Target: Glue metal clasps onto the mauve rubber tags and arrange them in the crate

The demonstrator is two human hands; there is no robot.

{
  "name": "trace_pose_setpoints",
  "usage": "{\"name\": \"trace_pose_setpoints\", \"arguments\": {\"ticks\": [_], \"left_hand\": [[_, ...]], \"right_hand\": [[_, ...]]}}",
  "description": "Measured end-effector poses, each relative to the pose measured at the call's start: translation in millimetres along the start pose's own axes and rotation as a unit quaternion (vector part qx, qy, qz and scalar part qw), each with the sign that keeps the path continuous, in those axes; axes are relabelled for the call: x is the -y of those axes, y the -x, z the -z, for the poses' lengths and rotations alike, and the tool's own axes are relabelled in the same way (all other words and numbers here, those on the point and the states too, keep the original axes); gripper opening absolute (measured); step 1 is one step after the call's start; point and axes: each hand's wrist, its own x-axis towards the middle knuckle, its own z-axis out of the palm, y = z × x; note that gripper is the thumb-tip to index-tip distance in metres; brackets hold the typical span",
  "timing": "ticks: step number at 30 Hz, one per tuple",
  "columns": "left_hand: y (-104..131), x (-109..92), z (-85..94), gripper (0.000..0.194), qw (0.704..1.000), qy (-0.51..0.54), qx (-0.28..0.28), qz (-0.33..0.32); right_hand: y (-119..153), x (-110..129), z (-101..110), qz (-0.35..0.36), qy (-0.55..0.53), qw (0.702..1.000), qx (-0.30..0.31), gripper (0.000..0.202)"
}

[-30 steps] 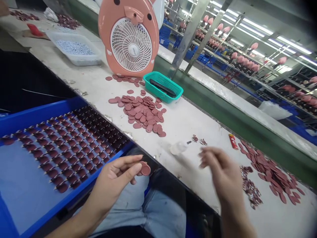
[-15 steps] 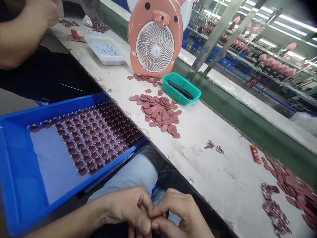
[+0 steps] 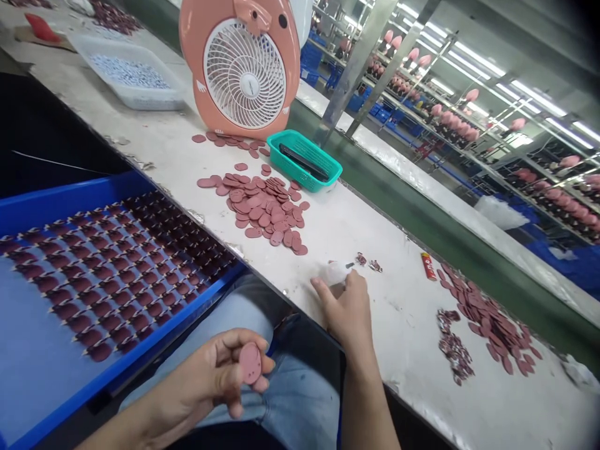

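In my left hand (image 3: 220, 375), low in the middle of the view, is a flat pink oval disc (image 3: 250, 363) with small holes, pinched between thumb and fingers. My right hand (image 3: 344, 309) reaches over the table edge, thumb and fingers apart. Just beyond its fingertips lies a blurred whitish thing (image 3: 335, 272) with a dark tip, whose kind I cannot make out. Two small clumps of patterned brown-and-white pieces (image 3: 368, 262) lie close past that hand. A heap of similar pink discs (image 3: 265, 209) spreads to its left.
A blue tray (image 3: 28, 406) at left holds rows of dark red pieces on a pale sheet. An orange fan (image 3: 187, 37) stands at the back beside a green basket (image 3: 337, 170). Rightward lie a red tube (image 3: 428, 266), more discs (image 3: 492, 319) and patterned pieces (image 3: 454, 350).
My hands have parted. The right one has moved up and forward over the table; the left one now shows the pink disc. The view has shifted right, and the other person's arm is gone from it.
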Motion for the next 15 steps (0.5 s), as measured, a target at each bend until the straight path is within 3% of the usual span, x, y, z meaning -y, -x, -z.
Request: {"name": "trace_pose_setpoints", "arguments": {"ticks": [3, 5, 8, 10, 15], "left_hand": [[-0.4, 1.3, 3.8, 0.046, 0.999, 0.032, 0.005, -0.037], [2.9, -2.9, 1.4, 0.04, 0.997, 0.045, -0.011, -0.065], [11.1, -16.8, -12.9, 0.027, 0.993, 0.04, -0.073, -0.08], [13.8, -25.1, -22.7, 0.033, 0.991, 0.045, -0.096, -0.079], [7.0, -23.6, -23.3, 0.031, 0.992, 0.078, -0.072, -0.076]], "right_hand": [[8.6, 8.5, -3.7, 0.014, -0.007, 1.0, 0.021, 0.038], [22.8, 10.0, 2.0, 0.016, -0.011, 1.0, 0.016, 0.041], [49.3, 12.0, 19.0, 0.016, -0.008, 0.999, 0.029, 0.04], [64.7, 16.9, 32.2, 0.014, -0.021, 0.998, 0.057, 0.037], [83.8, 31.4, 58.7, -0.048, -0.112, 0.989, 0.085, 0.037]]}}
